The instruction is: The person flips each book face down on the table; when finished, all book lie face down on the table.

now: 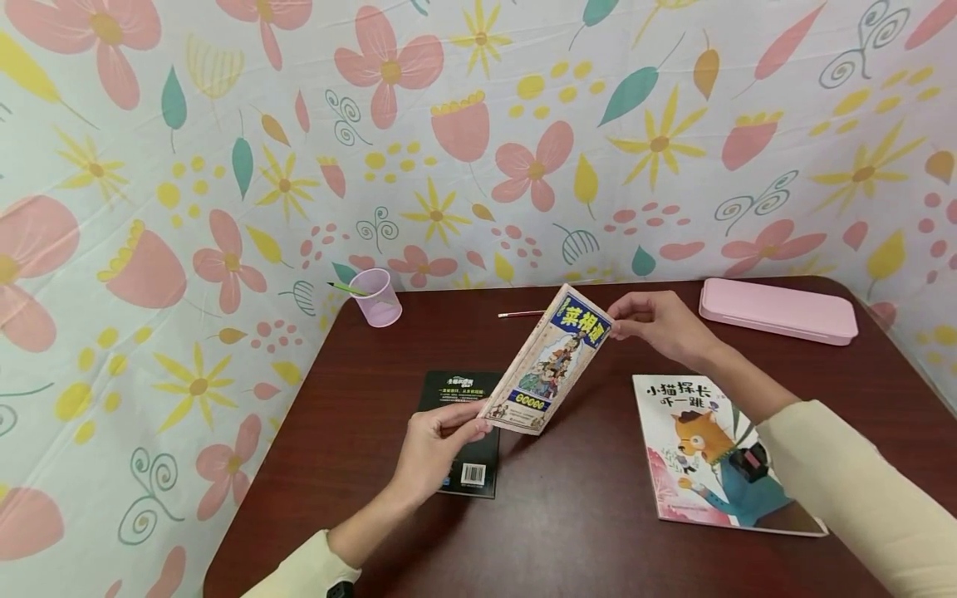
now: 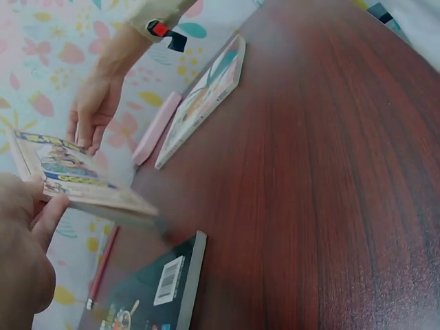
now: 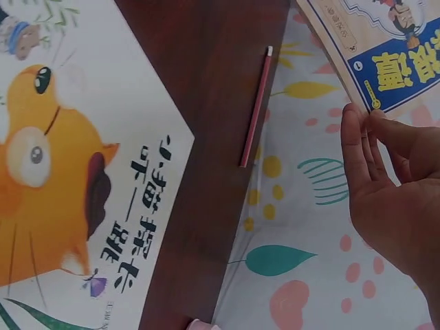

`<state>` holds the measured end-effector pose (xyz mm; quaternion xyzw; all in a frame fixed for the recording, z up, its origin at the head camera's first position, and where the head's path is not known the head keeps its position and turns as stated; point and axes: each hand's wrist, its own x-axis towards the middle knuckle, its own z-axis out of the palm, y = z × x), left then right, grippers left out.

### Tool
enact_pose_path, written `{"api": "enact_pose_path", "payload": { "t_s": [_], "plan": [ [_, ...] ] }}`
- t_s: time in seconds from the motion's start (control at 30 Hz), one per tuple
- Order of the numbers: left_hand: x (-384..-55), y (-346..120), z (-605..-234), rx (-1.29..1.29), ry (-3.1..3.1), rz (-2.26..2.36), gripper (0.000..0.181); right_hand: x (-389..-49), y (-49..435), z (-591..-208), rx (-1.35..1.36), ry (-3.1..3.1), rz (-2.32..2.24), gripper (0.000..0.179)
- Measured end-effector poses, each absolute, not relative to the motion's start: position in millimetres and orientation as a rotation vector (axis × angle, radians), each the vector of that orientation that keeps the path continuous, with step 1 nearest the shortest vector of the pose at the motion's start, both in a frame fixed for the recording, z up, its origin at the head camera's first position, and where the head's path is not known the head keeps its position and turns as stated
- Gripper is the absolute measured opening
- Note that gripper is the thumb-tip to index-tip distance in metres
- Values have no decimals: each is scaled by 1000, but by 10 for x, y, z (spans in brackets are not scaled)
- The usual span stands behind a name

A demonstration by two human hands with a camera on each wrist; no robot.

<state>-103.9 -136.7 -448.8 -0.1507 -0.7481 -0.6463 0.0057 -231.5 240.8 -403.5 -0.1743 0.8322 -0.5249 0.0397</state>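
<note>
A cream book (image 1: 549, 365) with a blue title band and a cartoon picture is held tilted above the table, its cover towards the head camera. My left hand (image 1: 441, 453) pinches its lower left corner between thumb and fingers. At the upper right corner, my right hand (image 1: 661, 324) pinches the edge, as the right wrist view also shows. Partly hidden below the held book lies a black book (image 1: 441, 390) with a barcode. Below my right forearm is a white picture book (image 1: 695, 490) with an orange cat on its cover, partly covered by the sleeve.
A pink pencil case (image 1: 777, 311) lies at the table's back right. At the back left stands a pink cup (image 1: 380, 303) with a green pencil (image 1: 347, 289) in it. A red pencil (image 3: 256, 106) lies near the back edge, before a flowered cloth (image 1: 478, 149).
</note>
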Motion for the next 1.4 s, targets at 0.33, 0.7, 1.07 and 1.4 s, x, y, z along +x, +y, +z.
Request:
{"api": "enact_pose_path", "payload": {
  "t_s": [0.33, 0.7, 1.07, 1.4],
  "plan": [
    [-929, -1338, -4440, -421, -2312, -1866, 18, -2349, 2466, -3970, -427, 2400, -1680, 28],
    [-852, -1277, -4591, -368, -2180, -2024, 18, -2365, 2507, -4006, -365, 2314, -1693, 39],
    [-780, -1239, -4662, -425, -2071, -2131, 18, -2402, 2492, -4069, -321, 2155, -1840, 34],
    [-746, -1201, -4815, -351, -2155, -2115, 14, -2365, 2327, -4206, -279, 2268, -1680, 38]
  ]
}}
